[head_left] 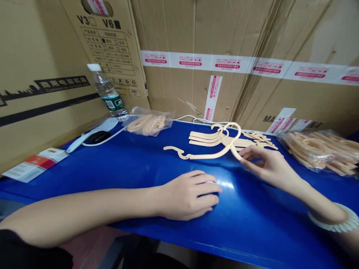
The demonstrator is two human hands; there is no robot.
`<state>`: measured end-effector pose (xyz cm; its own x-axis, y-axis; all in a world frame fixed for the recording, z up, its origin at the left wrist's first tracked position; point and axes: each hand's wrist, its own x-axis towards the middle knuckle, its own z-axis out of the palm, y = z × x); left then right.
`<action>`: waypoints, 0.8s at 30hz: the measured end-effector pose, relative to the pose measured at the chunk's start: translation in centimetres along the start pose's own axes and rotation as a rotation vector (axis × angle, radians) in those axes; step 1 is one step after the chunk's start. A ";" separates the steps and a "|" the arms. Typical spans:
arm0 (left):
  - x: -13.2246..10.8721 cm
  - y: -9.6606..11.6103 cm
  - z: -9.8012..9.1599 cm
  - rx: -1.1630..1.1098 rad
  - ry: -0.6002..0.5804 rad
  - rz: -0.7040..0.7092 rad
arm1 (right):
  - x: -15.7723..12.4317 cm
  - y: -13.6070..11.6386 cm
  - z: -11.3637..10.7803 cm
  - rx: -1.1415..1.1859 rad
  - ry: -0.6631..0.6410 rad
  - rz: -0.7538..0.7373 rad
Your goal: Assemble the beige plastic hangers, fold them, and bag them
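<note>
My right hand [266, 164] pinches one arm of a beige folding clothes hanger [210, 155] between thumb and fingers. The hanger is raised a little above the blue table [134, 168]. Its hook curves upward, and its other arm stretches left to a hinged end piece. My left hand [190, 196] lies palm down on the table, fingers a little apart. Something small and whitish shows between its fingers; I cannot make out what it is. Behind the held hanger lie several beige hanger pieces [204, 137] in a row, partly overlapped by it.
A clear bag of beige parts [147, 124] lies at back left, and a larger bag [322, 149] at right. A water bottle [110, 95], a white fly-swatter-like item [92, 134], a black object [98, 137], a cable and a small box [36, 164] stand left. Cardboard [179, 33] walls the back.
</note>
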<state>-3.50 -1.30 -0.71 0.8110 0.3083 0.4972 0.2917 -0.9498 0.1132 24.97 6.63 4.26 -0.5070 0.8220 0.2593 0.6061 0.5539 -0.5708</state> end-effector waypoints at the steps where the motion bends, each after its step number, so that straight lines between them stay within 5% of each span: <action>1: 0.0 0.1 0.0 0.063 -0.013 0.011 | -0.1 -0.1 0.1 -0.027 -0.061 0.006; 6: -0.1 0.0 -0.5 0.134 -0.087 -0.145 | -0.4 0.0 0.5 -0.173 -0.263 -0.037; 10: -0.2 0.2 -0.6 0.098 -0.166 -0.265 | -0.4 0.5 0.7 -0.277 -0.230 -0.116; 16: -0.2 0.5 -0.5 0.127 -0.170 -0.327 | 0.0 1.4 1.2 -0.319 -0.182 -0.033; 21: -0.4 -1.7 -1.9 0.288 -0.156 -0.552 | 0.2 2.0 1.1 -0.343 -0.123 -0.061; 24: -0.8 -3.4 -3.3 0.414 -0.287 -0.712 | 0.3 2.0 1.1 -0.340 -0.098 -0.072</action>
<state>-6.80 1.52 1.35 0.4458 0.8758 0.1849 0.8936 -0.4476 -0.0346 25.39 7.83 2.33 -0.6020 0.7719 0.2045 0.7274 0.6357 -0.2582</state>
